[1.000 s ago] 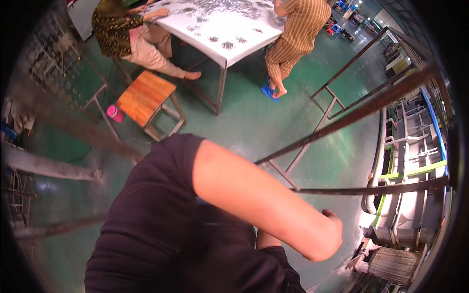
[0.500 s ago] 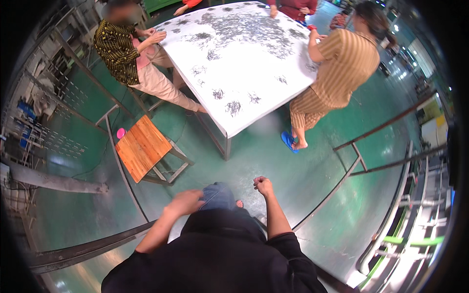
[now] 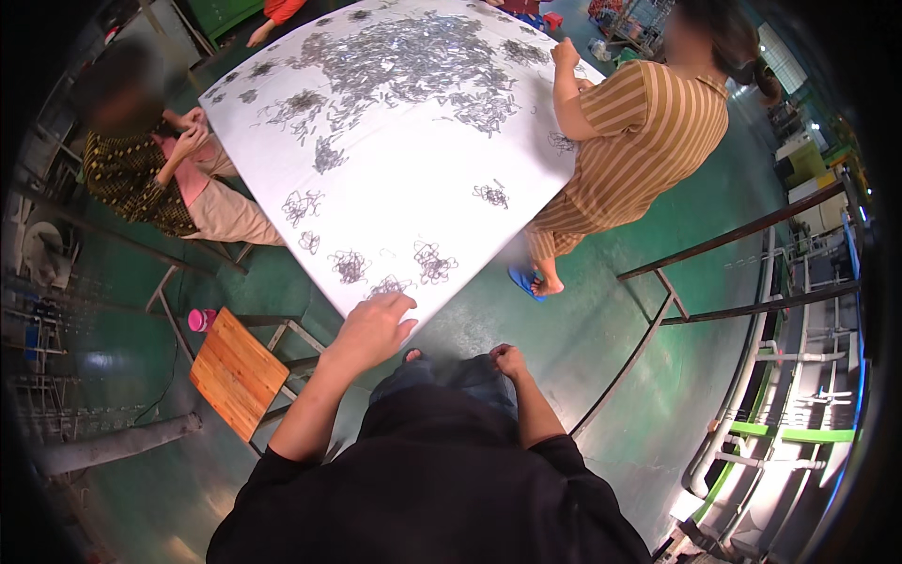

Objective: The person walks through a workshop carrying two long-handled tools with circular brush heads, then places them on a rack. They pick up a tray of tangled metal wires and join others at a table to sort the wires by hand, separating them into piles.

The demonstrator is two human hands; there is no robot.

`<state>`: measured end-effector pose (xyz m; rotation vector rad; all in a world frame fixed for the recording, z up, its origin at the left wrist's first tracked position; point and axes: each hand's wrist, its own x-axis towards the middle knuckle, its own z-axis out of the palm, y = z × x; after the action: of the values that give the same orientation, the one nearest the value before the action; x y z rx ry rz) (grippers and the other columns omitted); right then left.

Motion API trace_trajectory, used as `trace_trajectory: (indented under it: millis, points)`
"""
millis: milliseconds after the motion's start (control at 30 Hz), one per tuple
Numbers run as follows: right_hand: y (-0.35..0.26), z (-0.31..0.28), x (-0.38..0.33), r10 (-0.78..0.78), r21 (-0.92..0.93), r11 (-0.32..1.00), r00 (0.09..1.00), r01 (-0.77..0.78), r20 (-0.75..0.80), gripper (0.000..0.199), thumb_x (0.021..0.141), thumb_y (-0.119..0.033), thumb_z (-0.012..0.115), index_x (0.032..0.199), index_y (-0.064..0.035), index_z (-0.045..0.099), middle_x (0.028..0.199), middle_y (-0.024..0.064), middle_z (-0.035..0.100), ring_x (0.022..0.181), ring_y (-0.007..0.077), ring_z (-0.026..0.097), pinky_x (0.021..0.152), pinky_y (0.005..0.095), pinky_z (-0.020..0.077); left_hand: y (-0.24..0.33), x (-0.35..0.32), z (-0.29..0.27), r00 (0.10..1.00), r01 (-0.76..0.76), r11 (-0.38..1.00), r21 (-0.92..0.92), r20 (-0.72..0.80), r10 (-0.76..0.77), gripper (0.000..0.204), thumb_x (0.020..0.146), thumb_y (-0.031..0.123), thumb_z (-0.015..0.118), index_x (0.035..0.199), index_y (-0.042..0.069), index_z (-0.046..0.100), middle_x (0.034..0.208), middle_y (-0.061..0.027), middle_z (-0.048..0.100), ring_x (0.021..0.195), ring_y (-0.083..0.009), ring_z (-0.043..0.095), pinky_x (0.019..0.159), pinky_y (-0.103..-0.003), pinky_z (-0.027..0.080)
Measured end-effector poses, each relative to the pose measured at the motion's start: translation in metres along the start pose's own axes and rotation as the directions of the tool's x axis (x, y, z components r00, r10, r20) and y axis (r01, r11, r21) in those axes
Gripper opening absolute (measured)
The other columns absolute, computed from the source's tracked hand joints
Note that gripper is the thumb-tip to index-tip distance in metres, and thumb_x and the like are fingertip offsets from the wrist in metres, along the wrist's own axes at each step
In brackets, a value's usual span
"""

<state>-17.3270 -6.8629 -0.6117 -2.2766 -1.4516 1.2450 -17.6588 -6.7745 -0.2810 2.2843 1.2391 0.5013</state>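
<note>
Head view: the left hand [image 3: 374,325] rests open, fingers spread, on the near corner of the white table [image 3: 395,169], just beside a small tangle of wire clips [image 3: 387,285]; it grasps nothing. The right hand [image 3: 508,360] hangs clenched by the thigh, apparently empty, though its palm is hidden. A wooden stool [image 3: 237,372] stands left of the person.

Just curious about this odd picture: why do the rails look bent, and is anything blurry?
Head view: the fisheye lens bows straight edges near the rim, so the rails curve; black corners frame the circle. The table is bright and sharp, the left hand sharp too; faces are blurred.
</note>
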Motion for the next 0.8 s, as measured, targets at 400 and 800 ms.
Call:
trace_trajectory:
  millis: [400, 800]
  points:
    - [0.048, -0.133, 0.127, -0.029, -0.074, 0.996, 0.961, 0.052, 0.274, 0.022, 0.078, -0.021, 0.056, 0.088, -0.0037, 0.065, 0.083, 0.0143, 0.067, 0.072, 0.0287, 0.066, 0.065, 0.0377, 0.0526, 0.029, 0.094, 0.107, 0.904, 0.283, 0.952, 0.121, 0.299, -0.307, 0.024, 0.083, 0.026, 0.058, 0.095, 0.005, 0.057, 0.096, -0.0103, 0.059, 0.093, -0.0313, 0.057, 0.078, -0.043, 0.046]
    - [0.06, -0.301, 0.222, 0.137, 0.027, 0.987, 0.927, -0.156, 0.349, 0.018, 0.082, -0.016, 0.054, 0.086, -0.0004, 0.062, 0.07, 0.0103, 0.062, 0.05, 0.0176, 0.058, 0.041, 0.0286, 0.0438, 0.109, 0.198, 0.168, 0.92, 0.388, 0.921, -0.017, 0.06, -0.387, 0.022, 0.078, 0.022, 0.057, 0.094, 0.007, 0.058, 0.09, -0.0109, 0.061, 0.088, -0.0286, 0.06, 0.071, -0.04, 0.049]
